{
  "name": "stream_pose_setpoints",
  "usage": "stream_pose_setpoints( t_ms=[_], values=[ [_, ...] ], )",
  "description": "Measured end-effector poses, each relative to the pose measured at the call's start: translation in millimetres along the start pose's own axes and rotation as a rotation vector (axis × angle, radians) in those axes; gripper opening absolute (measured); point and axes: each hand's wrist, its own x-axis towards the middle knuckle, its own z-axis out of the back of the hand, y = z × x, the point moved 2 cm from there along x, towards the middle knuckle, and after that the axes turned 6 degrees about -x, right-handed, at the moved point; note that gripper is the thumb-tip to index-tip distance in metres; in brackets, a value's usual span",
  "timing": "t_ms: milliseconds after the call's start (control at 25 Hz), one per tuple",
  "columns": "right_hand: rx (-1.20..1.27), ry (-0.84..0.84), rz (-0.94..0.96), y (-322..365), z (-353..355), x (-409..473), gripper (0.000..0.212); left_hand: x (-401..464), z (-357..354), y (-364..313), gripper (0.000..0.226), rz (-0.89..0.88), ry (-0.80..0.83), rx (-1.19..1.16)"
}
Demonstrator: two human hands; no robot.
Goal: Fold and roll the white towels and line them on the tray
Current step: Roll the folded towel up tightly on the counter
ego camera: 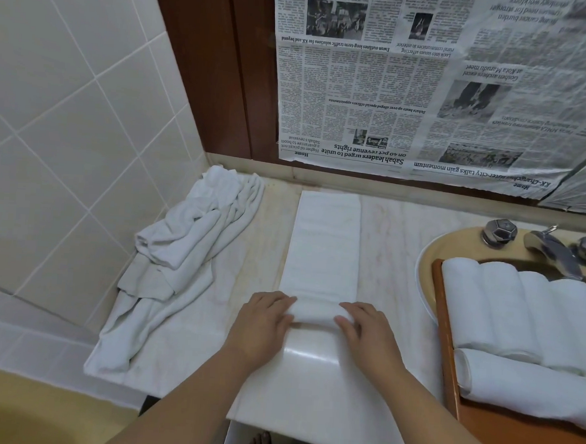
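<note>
Both bare forearms reached forward from the lower edge of the view, converging slightly. The left hand [266, 319] lay palm down, fingers bent over one end of a roll of cloth. The right hand [364, 327] mirrored it at the other end (fingers curled the same way), the two hands near together.

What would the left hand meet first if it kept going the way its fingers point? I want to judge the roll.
The left hand points toward the right hand; it would press into the rolled end of the folded towel first, probably.
</note>
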Motion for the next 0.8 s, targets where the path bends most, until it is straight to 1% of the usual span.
stream_pose_setpoints(
  t_ms=[80,200,320,400,440,560,640,680,720,760,800],
  values=[
    [0.065,0.059,-0.065,2.3,2.0,7.4,0.036,7.8,0.7,2.1,0.049,0.052,0.052,-0.068],
    [0.155,0.112,-0.144,-4.6,-0.5,20.1,0.032,15.7,0.4,1.3,0.036,0.138,0.028,-0.231],
    [0.234,0.127,-0.191,-5.0,1.1,29.2,0.026,23.5,3.9,4.1,0.033,0.304,0.052,-0.401],
    [0.300,0.105,-0.219,-1.3,2.4,29.6,0.018,28.3,8.9,6.7,0.034,0.411,0.079,-0.508],
    [0.331,0.080,-0.228,0.4,2.4,28.2,0.013,30.3,11.1,6.6,0.035,0.438,0.082,-0.550],
    [0.347,-0.018,-0.237,4.5,0.1,25.1,0.004,36.0,15.3,1.8,0.032,0.461,0.073,-0.618],
    [0.281,-0.121,-0.217,5.0,-2.7,21.3,0.006,41.6,15.4,1.3,0.030,0.453,0.083,-0.607],
    [0.204,-0.182,-0.196,4.8,-4.1,17.5,0.007,44.9,15.3,1.8,0.029,0.449,0.095,-0.600],
    [0.096,-0.252,-0.134,3.5,-6.4,14.7,0.009,48.5,15.2,3.2,0.029,0.443,0.106,-0.593],
    [-0.060,-0.297,-0.041,0.8,-11.1,12.5,0.016,51.6,14.9,5.9,0.029,0.434,0.113,-0.585],
    [-0.192,-0.314,0.036,-1.5,-16.2,9.9,0.028,53.9,15.2,7.6,0.029,0.417,0.117,-0.575]
  ],
)
